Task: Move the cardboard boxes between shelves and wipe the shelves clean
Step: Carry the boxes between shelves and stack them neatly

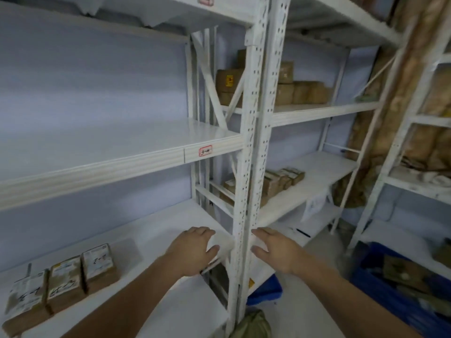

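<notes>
We hold our left hand [192, 250] and right hand [275, 250] empty, fingers relaxed, either side of the white upright post [246, 191], seemingly heading for the cardboard boxes [273, 184] on the neighbouring bay's shelf [324, 172].

1. Red-bordered label [205, 151] on the shelf edge [122, 167] above the hands: handwriting, unreadable.
2. Cardboard boxes [66, 279] left of the left hand [192, 252]: handwritten marks, illegible.

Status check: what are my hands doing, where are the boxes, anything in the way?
Left hand and right hand open, holding nothing. Three cardboard boxes on lower left shelf. White upright post stands between the hands.
</notes>
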A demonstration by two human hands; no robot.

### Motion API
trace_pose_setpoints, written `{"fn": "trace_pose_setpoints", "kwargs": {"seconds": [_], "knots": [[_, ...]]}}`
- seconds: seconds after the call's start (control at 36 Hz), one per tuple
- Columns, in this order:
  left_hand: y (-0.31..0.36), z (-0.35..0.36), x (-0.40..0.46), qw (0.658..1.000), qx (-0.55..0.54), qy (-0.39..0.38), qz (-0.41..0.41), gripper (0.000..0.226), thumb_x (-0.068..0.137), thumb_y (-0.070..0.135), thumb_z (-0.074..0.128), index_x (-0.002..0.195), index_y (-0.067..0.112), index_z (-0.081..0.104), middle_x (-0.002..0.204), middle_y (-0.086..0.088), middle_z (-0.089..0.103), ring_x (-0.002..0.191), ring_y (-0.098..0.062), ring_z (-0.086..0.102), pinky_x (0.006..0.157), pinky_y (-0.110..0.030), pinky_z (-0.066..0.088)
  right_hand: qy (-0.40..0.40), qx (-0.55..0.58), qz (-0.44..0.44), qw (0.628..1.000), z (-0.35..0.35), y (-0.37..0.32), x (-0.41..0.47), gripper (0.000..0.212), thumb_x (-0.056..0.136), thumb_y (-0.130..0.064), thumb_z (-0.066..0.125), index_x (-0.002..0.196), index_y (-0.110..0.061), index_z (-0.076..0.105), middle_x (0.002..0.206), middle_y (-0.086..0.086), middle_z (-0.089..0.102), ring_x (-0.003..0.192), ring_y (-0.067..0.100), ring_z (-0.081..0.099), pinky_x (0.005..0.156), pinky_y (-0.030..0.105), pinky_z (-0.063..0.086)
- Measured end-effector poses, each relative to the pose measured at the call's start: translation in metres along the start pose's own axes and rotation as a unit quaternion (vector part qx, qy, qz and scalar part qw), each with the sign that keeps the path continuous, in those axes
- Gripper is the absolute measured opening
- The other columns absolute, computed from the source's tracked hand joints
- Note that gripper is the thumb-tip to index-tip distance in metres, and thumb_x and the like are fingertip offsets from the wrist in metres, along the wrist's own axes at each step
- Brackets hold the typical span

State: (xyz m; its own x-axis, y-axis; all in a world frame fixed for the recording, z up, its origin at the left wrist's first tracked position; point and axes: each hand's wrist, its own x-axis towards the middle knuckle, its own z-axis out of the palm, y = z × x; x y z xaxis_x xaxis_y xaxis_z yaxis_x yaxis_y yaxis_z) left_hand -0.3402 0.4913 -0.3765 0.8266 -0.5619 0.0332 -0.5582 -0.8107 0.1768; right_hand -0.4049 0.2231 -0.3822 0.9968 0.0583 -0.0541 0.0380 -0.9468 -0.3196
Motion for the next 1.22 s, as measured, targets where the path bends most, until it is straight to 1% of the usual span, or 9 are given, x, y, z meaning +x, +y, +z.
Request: {"fn": "trace_pose_setpoints", "kwargs": {"seconds": [0.19,0.31,0.39,0.47,0.69,0.78,0.92,1.11,1.22], "knots": [[0.118,0.016,0.027,0.997,-0.032,-0.004,0.066,0.059,0.106,0.055,0.035,0.157,0.025,0.035,0.159,0.003,0.041,0.140,-0.017,0.041,0.117,-0.031,0.031,0.012,0.016,0.051,0.998,-0.025,0.080,-0.071,0.066,0.106,-0.050,0.042,0.162,-0.021,0.021,0.169,0.001,0.018,0.153,0.018,0.022,0.122,0.025,0.016],[0.164,0.026,0.048,0.995,-0.035,-0.021,0.096,0.061,0.107,0.055,0.035,0.159,0.024,0.030,0.161,0.004,0.036,0.144,-0.017,0.036,0.120,-0.032,0.027,0.005,0.025,0.083,0.996,-0.042,0.117,-0.098,0.064,0.108,-0.044,0.042,0.163,-0.020,0.020,0.170,0.003,0.014,0.154,0.018,0.018,0.120,0.024,0.013],[0.187,0.032,0.068,0.993,-0.036,-0.025,0.109,0.062,0.106,0.055,0.035,0.159,0.024,0.030,0.162,0.005,0.035,0.145,-0.016,0.035,0.121,-0.033,0.026,0.004,0.021,0.100,0.995,-0.051,0.142,-0.104,0.063,0.108,-0.041,0.043,0.162,-0.019,0.021,0.170,0.002,0.014,0.154,0.019,0.019,0.121,0.026,0.015],[0.206,0.041,0.094,0.992,-0.031,-0.035,0.119,0.062,0.106,0.054,0.036,0.160,0.024,0.029,0.163,0.005,0.034,0.145,-0.016,0.034,0.121,-0.032,0.026,0.011,0.020,0.105,0.994,-0.055,0.168,-0.102,0.062,0.107,-0.043,0.044,0.161,-0.020,0.024,0.169,0.001,0.019,0.151,0.019,0.025,0.122,0.029,0.021],[0.246,0.062,0.189,0.987,-0.046,-0.039,0.148,0.060,0.107,0.052,0.035,0.159,0.023,0.031,0.163,0.004,0.034,0.146,-0.015,0.033,0.120,-0.031,0.025,0.020,-0.004,0.120,0.993,-0.076,0.249,-0.063,0.060,0.106,-0.046,0.043,0.160,-0.024,0.027,0.166,-0.001,0.024,0.147,0.020,0.033,0.119,0.031,0.029],[0.257,0.068,0.231,0.987,-0.050,-0.030,0.152,0.059,0.107,0.053,0.036,0.158,0.024,0.032,0.162,0.004,0.036,0.146,-0.014,0.033,0.119,-0.030,0.024,0.023,-0.014,0.125,0.992,-0.089,0.280,-0.040,0.060,0.107,-0.045,0.043,0.160,-0.025,0.027,0.166,0.000,0.026,0.148,0.019,0.031,0.121,0.030,0.025],[0.271,0.077,0.297,0.985,-0.054,-0.043,0.155,0.058,0.106,0.054,0.038,0.155,0.024,0.037,0.157,0.002,0.044,0.140,-0.015,0.040,0.115,-0.030,0.031,0.028,-0.012,0.140,0.990,-0.108,0.328,-0.001,0.060,0.107,-0.045,0.044,0.161,-0.025,0.025,0.168,-0.001,0.022,0.151,0.018,0.027,0.122,0.028,0.022],[0.296,0.092,0.373,0.986,-0.039,-0.053,0.155,0.057,0.106,0.054,0.036,0.155,0.024,0.038,0.157,0.004,0.042,0.140,-0.016,0.040,0.115,-0.031,0.031,0.024,-0.003,0.154,0.988,-0.119,0.395,0.043,0.062,0.106,-0.048,0.043,0.161,-0.026,0.025,0.169,-0.001,0.019,0.153,0.019,0.023,0.124,0.031,0.020],[0.316,0.103,0.416,0.984,-0.030,-0.059,0.163,0.055,0.106,0.052,0.036,0.152,0.023,0.041,0.153,0.003,0.046,0.135,-0.017,0.043,0.111,-0.030,0.033,0.020,-0.007,0.150,0.988,-0.122,0.439,0.068,0.062,0.106,-0.049,0.042,0.161,-0.026,0.025,0.169,0.000,0.019,0.153,0.020,0.023,0.124,0.031,0.019]]}}
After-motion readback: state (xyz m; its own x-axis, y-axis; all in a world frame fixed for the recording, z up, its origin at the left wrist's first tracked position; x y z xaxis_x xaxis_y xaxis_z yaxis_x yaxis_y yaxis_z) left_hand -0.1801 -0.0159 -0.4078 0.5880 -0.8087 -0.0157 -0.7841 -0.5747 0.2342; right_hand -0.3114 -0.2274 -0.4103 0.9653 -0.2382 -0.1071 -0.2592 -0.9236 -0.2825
